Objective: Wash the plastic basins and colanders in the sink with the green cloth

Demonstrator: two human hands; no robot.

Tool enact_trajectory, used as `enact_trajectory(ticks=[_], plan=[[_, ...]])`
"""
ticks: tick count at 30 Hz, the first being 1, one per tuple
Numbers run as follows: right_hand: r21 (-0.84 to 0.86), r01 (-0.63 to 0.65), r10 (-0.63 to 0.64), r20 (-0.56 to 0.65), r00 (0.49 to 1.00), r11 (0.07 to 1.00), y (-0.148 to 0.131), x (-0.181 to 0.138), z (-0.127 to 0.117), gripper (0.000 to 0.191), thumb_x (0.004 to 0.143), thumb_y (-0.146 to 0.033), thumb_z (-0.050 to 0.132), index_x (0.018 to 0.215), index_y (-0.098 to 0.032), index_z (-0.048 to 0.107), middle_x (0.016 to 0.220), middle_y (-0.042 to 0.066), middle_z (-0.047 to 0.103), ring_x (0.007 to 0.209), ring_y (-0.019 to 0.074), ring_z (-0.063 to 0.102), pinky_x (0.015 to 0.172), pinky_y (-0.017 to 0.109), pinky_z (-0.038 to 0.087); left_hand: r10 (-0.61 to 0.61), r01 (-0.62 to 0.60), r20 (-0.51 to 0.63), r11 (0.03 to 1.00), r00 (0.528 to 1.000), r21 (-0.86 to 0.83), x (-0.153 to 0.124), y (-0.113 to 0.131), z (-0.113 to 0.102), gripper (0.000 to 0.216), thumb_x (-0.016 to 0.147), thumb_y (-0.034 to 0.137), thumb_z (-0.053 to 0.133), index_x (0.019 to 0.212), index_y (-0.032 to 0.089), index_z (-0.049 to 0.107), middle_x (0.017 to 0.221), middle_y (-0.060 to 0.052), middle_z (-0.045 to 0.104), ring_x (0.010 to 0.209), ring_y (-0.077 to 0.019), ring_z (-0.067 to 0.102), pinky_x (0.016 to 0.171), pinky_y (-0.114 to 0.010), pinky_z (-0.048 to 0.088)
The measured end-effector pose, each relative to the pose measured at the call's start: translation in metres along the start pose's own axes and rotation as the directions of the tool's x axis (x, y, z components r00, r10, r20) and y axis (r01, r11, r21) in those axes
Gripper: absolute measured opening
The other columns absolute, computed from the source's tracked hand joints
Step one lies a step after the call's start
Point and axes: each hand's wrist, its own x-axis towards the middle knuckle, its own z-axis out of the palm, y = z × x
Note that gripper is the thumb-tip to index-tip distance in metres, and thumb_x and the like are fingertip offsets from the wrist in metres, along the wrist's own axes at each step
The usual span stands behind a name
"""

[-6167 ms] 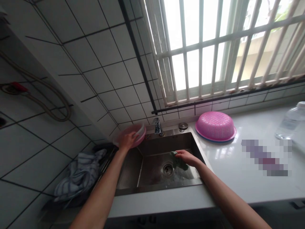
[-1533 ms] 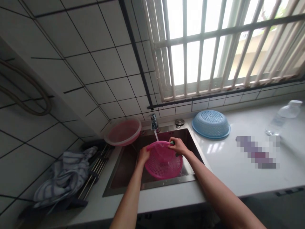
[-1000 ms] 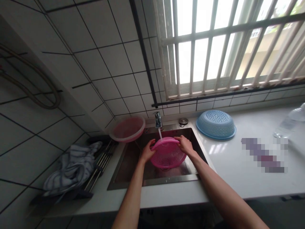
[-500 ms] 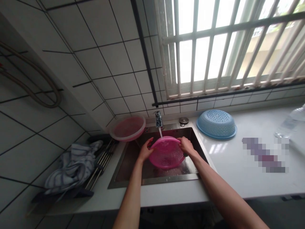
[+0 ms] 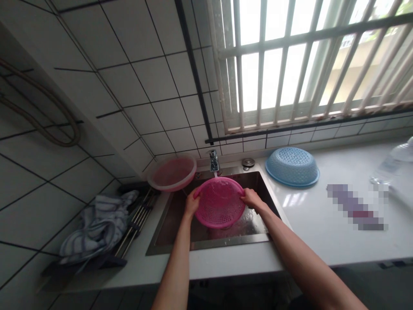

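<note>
A pink plastic colander (image 5: 220, 206), full of small holes, is held up over the steel sink (image 5: 206, 246) with its inside tilted toward me. My left hand (image 5: 192, 201) grips its left rim. On the opposite side, my right hand (image 5: 252, 199) is closed around the right rim. Water runs from the chrome faucet (image 5: 214, 160) onto the colander's far edge and wets its inner surface. Drops lie on the sink bottom to the right.
A pink basin (image 5: 172, 173) rests at the sink's back left corner. Right of the sink, a blue basket (image 5: 292, 167) lies upside down on the counter, with a clear bottle (image 5: 392, 161) farther right. A striped cloth (image 5: 97, 228) lies on a folded rack (image 5: 137, 224) at left. A drain strainer (image 5: 248, 162) sits behind.
The colander has shifted left and is turned to show more of its inside. My left hand, earlier with spread fingers at the edge, is now wrapped round the rim.
</note>
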Motion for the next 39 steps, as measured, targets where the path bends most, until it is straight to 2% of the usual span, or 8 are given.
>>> enact_trajectory(ticks=[9, 14, 18, 22, 25, 30, 33, 39], plan=[[0.023, 0.221, -0.215, -0.158, 0.964, 0.975, -0.022, -0.003, 0.007, 0.028, 0.097, -0.032, 0.066, 0.121, -0.025, 0.079, 0.113, 0.011, 0.076, 0.102, 0.0244, 0.072, 0.083, 0.027, 0.047, 0.019, -0.034, 0.166, 0.995, 0.986, 0.092, -0.010, 0.013, 0.008, 0.039, 0.078, 0.021, 0.068, 0.116, 0.022, 0.079, 0.125, -0.009, 0.078, 0.120, -0.0284, 0.072, 0.111, -0.045, 0.053], [0.021, 0.114, -0.112, -0.083, 0.990, 0.993, -0.011, 0.000, 0.008, 0.029, 0.087, -0.030, 0.076, 0.114, -0.021, 0.080, 0.102, 0.012, 0.078, 0.097, 0.0287, 0.074, 0.079, 0.030, 0.048, -0.017, 0.017, 0.036, 1.000, 0.999, 0.005, -0.003, 0.006, 0.001, 0.033, 0.082, 0.029, 0.066, 0.110, 0.017, 0.078, 0.114, -0.010, 0.081, 0.111, -0.0289, 0.074, 0.106, -0.046, 0.055], [-0.021, 0.040, -0.040, -0.036, 0.999, 0.999, -0.005, 0.001, 0.003, 0.024, 0.095, -0.026, 0.061, 0.108, -0.020, 0.080, 0.099, 0.015, 0.079, 0.096, 0.0303, 0.076, 0.076, 0.030, 0.047, 0.028, -0.027, 0.096, 1.000, 0.995, -0.008, -0.008, 0.013, 0.002, 0.047, 0.083, 0.039, 0.072, 0.124, 0.017, 0.071, 0.126, -0.013, 0.075, 0.118, -0.0287, 0.071, 0.109, -0.045, 0.053], [-0.048, 0.026, -0.029, -0.068, 0.997, 0.999, -0.012, 0.000, -0.003, 0.027, 0.099, -0.028, 0.056, 0.115, -0.024, 0.078, 0.108, 0.016, 0.079, 0.101, 0.0311, 0.076, 0.076, 0.030, 0.046, 0.180, -0.171, -0.086, 0.979, 0.980, 0.108, -0.010, 0.058, 0.000, 0.059, 0.091, 0.042, 0.066, 0.146, 0.020, 0.058, 0.148, -0.016, 0.061, 0.129, -0.0302, 0.065, 0.109, -0.047, 0.053], [-0.094, 0.002, -0.011, -0.090, 0.996, 0.996, -0.019, -0.001, -0.006, 0.028, 0.101, -0.030, 0.054, 0.117, -0.024, 0.077, 0.111, 0.016, 0.078, 0.103, 0.0315, 0.075, 0.077, 0.031, 0.046, 0.456, -0.407, -0.146, 0.871, 0.878, 0.277, 0.004, 0.117, -0.004, 0.058, 0.095, 0.036, 0.062, 0.150, 0.021, 0.054, 0.152, -0.014, 0.057, 0.141, -0.0288, 0.055, 0.122, -0.046, 0.042], [-0.159, 0.001, -0.013, -0.075, 0.997, 0.987, -0.024, -0.006, -0.008, 0.031, 0.105, -0.033, 0.050, 0.122, -0.026, 0.075, 0.116, 0.015, 0.077, 0.105, 0.0297, 0.075, 0.079, 0.030, 0.048, 0.601, -0.570, 0.093, 0.682, 0.794, 0.457, 0.050, 0.189, 0.002, 0.069, 0.093, 0.030, 0.061, 0.159, 0.019, 0.043, 0.166, -0.012, 0.044, 0.155, -0.0282, 0.039, 0.131, -0.047, 0.030], [-0.160, 0.014, -0.028, -0.091, 0.995, 0.987, -0.024, -0.008, -0.010, 0.032, 0.105, -0.034, 0.051, 0.128, -0.029, 0.073, 0.120, 0.013, 0.076, 0.107, 0.0275, 0.074, 0.081, 0.028, 0.048, 0.497, -0.547, 0.245, 0.664, 0.832, 0.510, 0.070, 0.186, 0.015, 0.070, 0.090, 0.028, 0.063, 0.157, 0.014, 0.047, 0.166, -0.013, 0.045, 0.161, -0.0328, 0.028, 0.132, -0.050, 0.026], [-0.143, 0.018, -0.034, -0.109, 0.993, 0.990, -0.019, -0.008, -0.011, 0.036, 0.105, -0.034, 0.052, 0.136, -0.037, 0.070, 0.124, 0.011, 0.074, 0.108, 0.0283, 0.074, 0.082, 0.029, 0.049, 0.472, -0.502, 0.195, 0.712, 0.860, 0.491, 0.061, 0.147, 0.026, 0.062, 0.091, 0.021, 0.057, 0.153, 0.022, 0.054, 0.163, -0.006, 0.051, 0.159, -0.0306, 0.033, 0.132, -0.052, 0.028]])
